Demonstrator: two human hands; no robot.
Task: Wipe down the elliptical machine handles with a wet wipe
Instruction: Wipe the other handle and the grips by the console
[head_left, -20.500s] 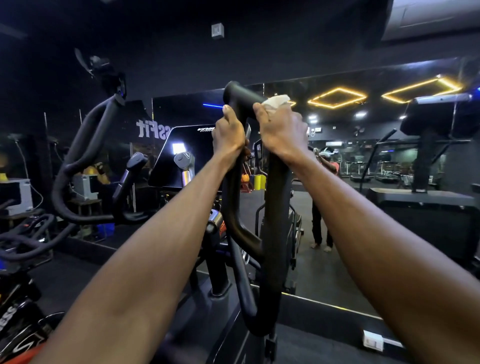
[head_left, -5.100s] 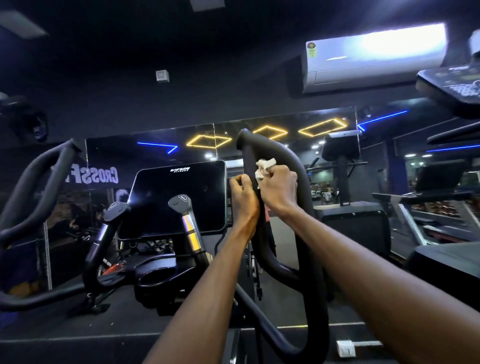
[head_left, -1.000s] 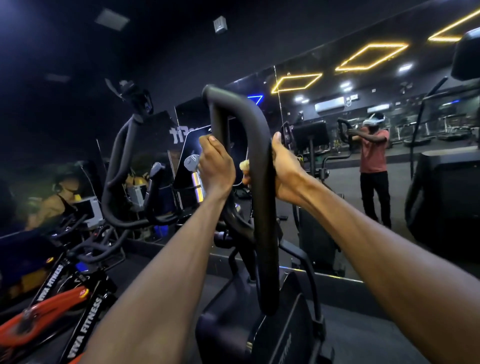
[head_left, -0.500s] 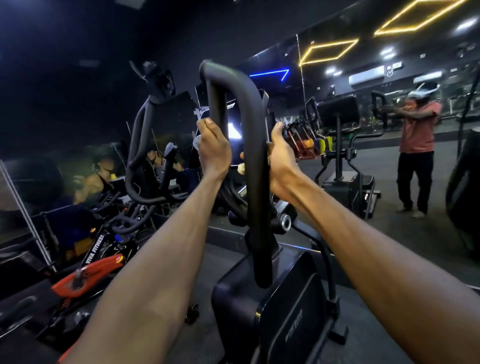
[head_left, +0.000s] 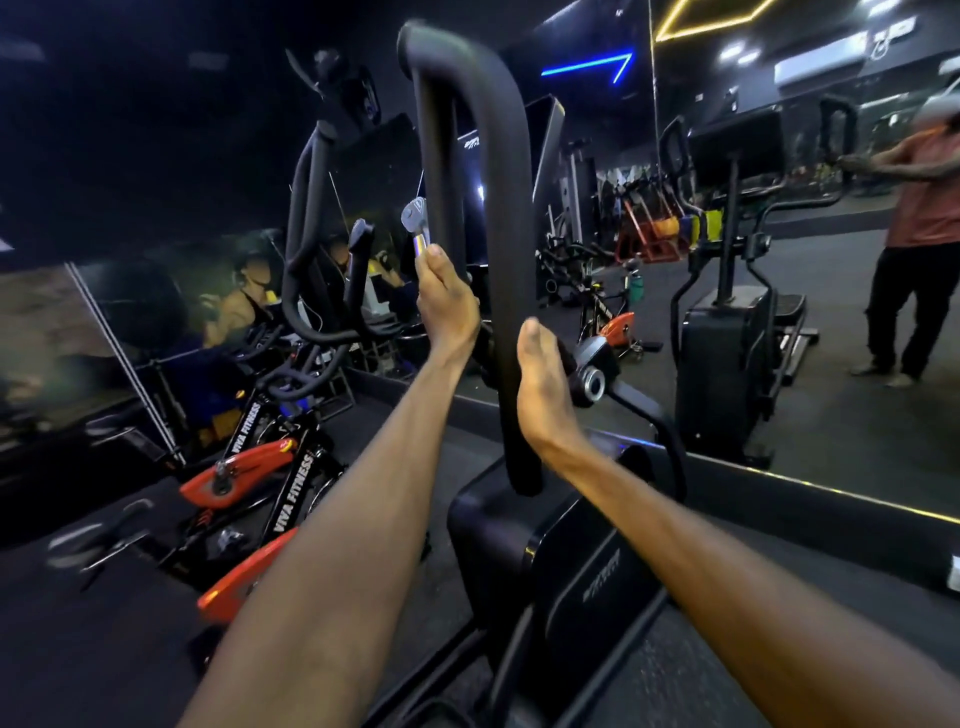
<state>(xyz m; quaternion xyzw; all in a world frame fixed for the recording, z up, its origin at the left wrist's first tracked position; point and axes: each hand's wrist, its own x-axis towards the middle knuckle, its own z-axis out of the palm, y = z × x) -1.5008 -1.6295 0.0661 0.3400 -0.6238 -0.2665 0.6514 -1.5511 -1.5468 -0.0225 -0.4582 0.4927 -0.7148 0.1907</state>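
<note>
Two hands are seen on one looped handle (head_left: 511, 218) of the elliptical. The right hand (head_left: 543, 384) is wrapped round the near bar low down; its fingers are hidden behind the bar, so their spread cannot be told. The left hand (head_left: 447, 306) is held on the far bar, higher, fingers curled behind it. The wet wipe is not visible, presumably under the right fingers. Progress is judged partial: the lower stretch is being wiped; the second handle (head_left: 306, 218), beyond the left fingers, seems left to do.
</note>
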